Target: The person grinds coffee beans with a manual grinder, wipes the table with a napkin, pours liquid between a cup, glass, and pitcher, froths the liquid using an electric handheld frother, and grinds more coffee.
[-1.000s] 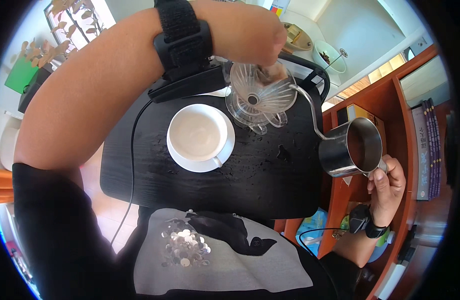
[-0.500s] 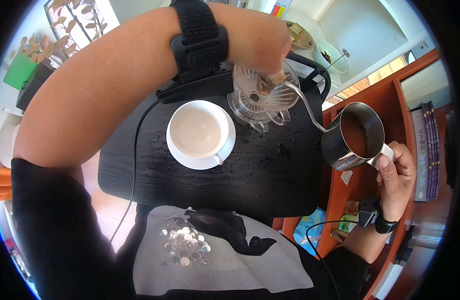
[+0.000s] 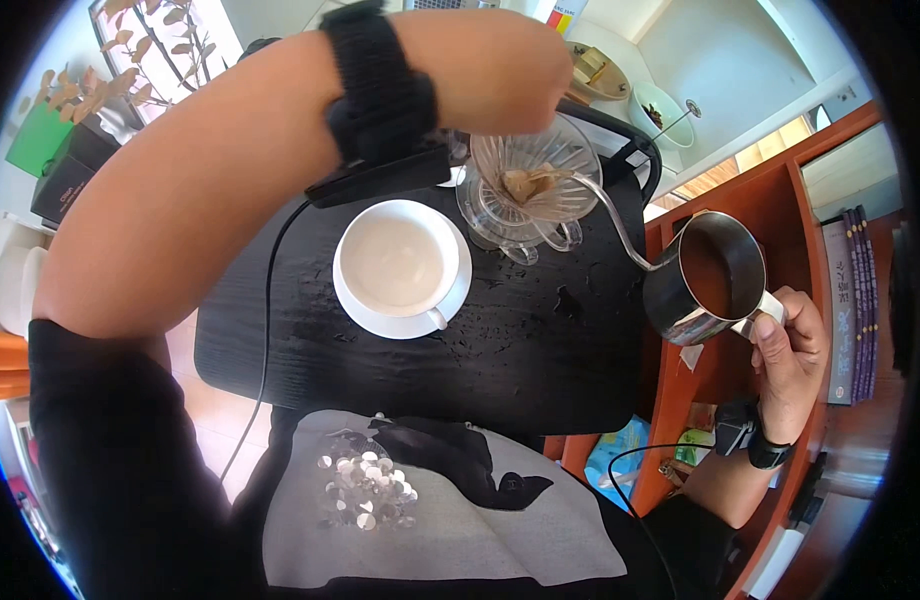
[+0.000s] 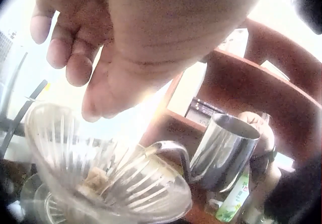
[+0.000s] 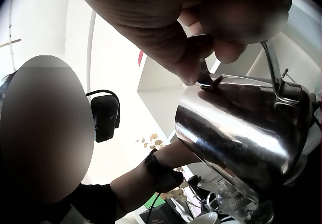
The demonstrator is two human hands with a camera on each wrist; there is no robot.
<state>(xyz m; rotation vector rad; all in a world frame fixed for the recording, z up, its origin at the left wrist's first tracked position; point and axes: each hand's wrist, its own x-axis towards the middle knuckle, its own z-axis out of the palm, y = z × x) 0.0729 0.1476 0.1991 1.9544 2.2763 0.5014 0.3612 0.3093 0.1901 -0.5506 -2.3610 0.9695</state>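
Note:
My left hand [image 4: 93, 53] hovers over a clear ribbed coffee dripper [image 4: 151, 189], fingers loose and holding nothing; in the head view its fingers are hidden behind the wrist. Low in the cone lies a crumpled, wet-looking brown piece, like paper [image 3: 528, 184]. The dripper sits over a clear glass server [image 3: 520, 236] on the black table. My right hand [image 3: 790, 345] grips the handle of a steel gooseneck kettle [image 3: 680, 290], which has no lid and holds brown liquid. The kettle's thin spout overlaps the dripper's right side.
A white cup [image 3: 395, 262] stands on a saucer [image 3: 400, 330] left of the dripper. Water drops dot the black table [image 3: 480, 385]. A wooden shelf with books [image 3: 855, 300] borders the right side; a white bowl [image 3: 662, 118] stands at the back. A cable [image 3: 270, 300] hangs from the left wrist.
My left hand has drawn up and away from the brown piece, which now lies low in the cone. The kettle shifted slightly right and tipped, showing more of its liquid.

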